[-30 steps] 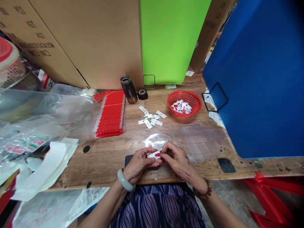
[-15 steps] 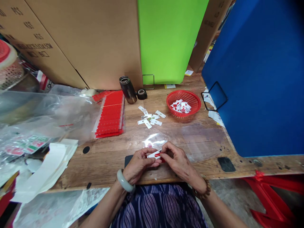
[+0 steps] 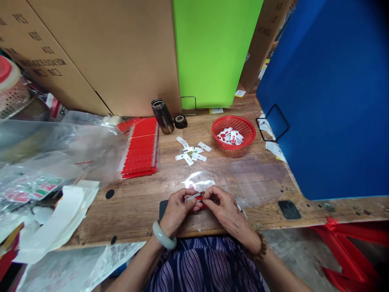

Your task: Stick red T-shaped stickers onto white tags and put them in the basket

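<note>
White card was pinched between two hands, with loose cards and a filled basket beyond

The white card (image 3: 192, 197) was above the table (image 3: 139, 202), near its front edge. The left hand (image 3: 176, 209) grasped it between thumb and fingers; the right hand (image 3: 225, 207) had thumb and forefinger pinched on a red piece (image 3: 199, 198) at the card's right end. Whether the two were joined could not be told.

The work looked partway along. A red basket (image 3: 253, 134) contained a heap of cards, several showing red, which seemed finished. A scatter of loose cards (image 3: 188, 158) without visible red lay left of the basket, apparently untreated, and a red stack (image 3: 141, 142) lay farther left, seemingly supply.

The held card's long axis slanted across the view, one end low toward the left palm, the other rising toward the right fingertips. It appeared tilted, nearly edge-on; its printing could not be read.
</note>
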`<state>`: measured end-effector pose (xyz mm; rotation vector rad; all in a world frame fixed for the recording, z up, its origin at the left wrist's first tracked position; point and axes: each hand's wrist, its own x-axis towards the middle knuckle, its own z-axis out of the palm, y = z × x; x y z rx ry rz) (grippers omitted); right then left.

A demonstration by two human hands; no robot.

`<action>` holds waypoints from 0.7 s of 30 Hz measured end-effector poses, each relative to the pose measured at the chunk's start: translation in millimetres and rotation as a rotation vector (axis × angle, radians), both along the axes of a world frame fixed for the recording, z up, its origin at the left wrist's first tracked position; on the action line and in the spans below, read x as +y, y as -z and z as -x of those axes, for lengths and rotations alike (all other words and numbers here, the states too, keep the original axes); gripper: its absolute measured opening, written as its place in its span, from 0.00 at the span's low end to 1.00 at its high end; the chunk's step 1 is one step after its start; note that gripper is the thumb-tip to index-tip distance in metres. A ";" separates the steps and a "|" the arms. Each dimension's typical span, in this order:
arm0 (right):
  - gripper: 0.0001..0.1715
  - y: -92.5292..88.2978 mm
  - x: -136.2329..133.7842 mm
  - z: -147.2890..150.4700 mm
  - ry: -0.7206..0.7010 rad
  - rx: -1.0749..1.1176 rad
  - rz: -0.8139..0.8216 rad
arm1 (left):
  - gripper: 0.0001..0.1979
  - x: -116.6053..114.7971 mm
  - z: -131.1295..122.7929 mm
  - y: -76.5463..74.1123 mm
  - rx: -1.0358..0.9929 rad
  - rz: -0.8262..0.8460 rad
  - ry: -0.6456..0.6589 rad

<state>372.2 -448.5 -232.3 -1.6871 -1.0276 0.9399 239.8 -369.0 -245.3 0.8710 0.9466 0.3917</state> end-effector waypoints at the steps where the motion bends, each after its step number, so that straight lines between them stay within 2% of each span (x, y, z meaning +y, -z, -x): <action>1: 0.05 -0.8 -0.3 1.3 0.009 0.005 0.011 | 0.18 0.3 -0.1 0.1 0.005 -0.013 -0.003; 7: 0.05 -1.0 -0.6 1.4 0.060 -0.050 -0.051 | 0.18 0.5 1.6 0.2 -0.013 -0.006 0.021; 12: 0.05 -0.4 2.2 -2.3 0.021 0.010 -0.012 | 0.19 0.8 4.2 1.8 -0.037 0.046 0.035; 21: 0.06 7.3 4.8 -3.5 -0.006 -0.054 -0.017 | 0.20 2.0 4.6 -1.8 0.007 0.102 0.039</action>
